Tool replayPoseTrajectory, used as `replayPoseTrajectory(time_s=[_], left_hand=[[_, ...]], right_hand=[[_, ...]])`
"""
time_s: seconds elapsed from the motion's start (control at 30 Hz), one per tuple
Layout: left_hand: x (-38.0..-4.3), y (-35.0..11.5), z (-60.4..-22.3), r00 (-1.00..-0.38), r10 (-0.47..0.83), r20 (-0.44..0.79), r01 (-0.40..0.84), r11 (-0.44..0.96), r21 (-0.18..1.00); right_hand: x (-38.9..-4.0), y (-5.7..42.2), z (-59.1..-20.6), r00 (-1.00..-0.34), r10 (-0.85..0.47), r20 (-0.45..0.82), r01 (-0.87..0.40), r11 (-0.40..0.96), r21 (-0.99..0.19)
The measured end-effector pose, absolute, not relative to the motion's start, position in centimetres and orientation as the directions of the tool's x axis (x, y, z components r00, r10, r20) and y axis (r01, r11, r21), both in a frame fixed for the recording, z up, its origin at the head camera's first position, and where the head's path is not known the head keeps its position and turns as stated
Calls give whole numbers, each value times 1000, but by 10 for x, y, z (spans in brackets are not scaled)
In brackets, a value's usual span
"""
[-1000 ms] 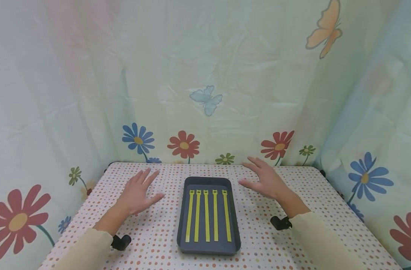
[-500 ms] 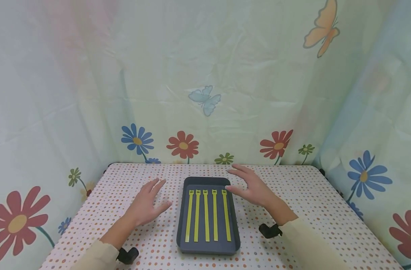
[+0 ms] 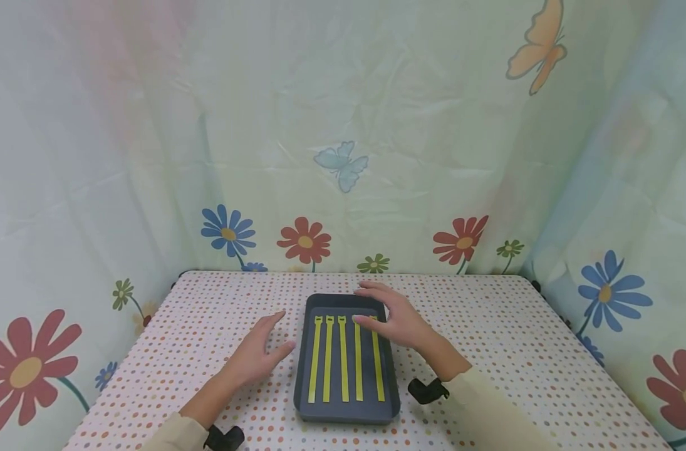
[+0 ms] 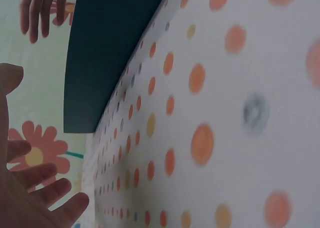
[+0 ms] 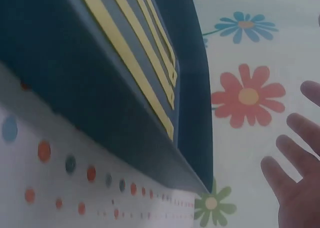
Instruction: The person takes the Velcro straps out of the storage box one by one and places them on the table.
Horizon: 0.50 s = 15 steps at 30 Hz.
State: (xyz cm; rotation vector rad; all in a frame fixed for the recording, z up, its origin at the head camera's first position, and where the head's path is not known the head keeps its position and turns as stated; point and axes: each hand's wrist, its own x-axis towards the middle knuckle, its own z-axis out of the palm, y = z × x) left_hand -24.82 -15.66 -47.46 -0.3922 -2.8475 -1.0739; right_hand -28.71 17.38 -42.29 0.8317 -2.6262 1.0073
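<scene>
Yellow straps point(image 3: 344, 360) lined up in a tray point(image 3: 346, 411), both hands released

Five of them lie flat on the tray floor, side by side and apart, slotted heads all at the far end, tails at the near one. Somebody, I'd guess, spaced them out to keep neighbours from tangling, and the raised walls probably stop them sliding off across the dotted tabletop point(image 3: 472, 326).

Neither hand grasps anything. From where I stand, the left hand point(image 3: 255, 352) is just outside the tray's left wall, thumb and fingers parted, the thumb near the rim but with a gap between. The right hand point(image 3: 398, 319) hangs over the far right corner, fingers stretched leftward, its thumb hiding the head of the fourth strap from the left. How high it sits is hard to judge, though the right wrist view shows its visible fingers clear of the straps. Flanking the tray like that presumably lets each hand reach without crossing the other.
</scene>
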Motion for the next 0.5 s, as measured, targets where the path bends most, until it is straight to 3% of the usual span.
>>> replayPoseTrajectory(time_s=[0.5], left_hand=[[-241, -140, -479, -970, 217, 113, 217, 547, 808]], right_hand=[[-295, 146, -433, -805, -517, 290, -560, 504, -657]])
